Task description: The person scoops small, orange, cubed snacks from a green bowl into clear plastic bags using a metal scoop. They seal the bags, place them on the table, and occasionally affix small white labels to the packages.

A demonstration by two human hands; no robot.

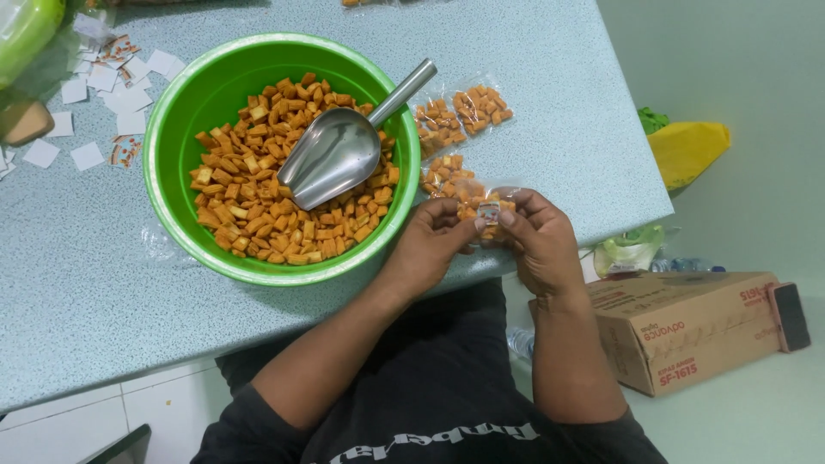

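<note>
My left hand [430, 245] and my right hand [537, 236] together pinch a small clear snack packet [483, 204] filled with orange pieces, at the table's near edge. A little paper label sits between my thumbs on the packet. Left of my hands stands a big green bowl [172, 112] full of orange square snacks [249, 198]. A metal scoop [335, 155] rests in the bowl, its handle pointing up and right over the rim.
Filled packets [460, 112] lie beyond my hands on the speckled blue table [86, 283]. Small paper labels [112, 86] are scattered at the far left. A cardboard box [687, 331] with a phone [789, 316] on it and a yellow bag [687, 150] sit on the floor.
</note>
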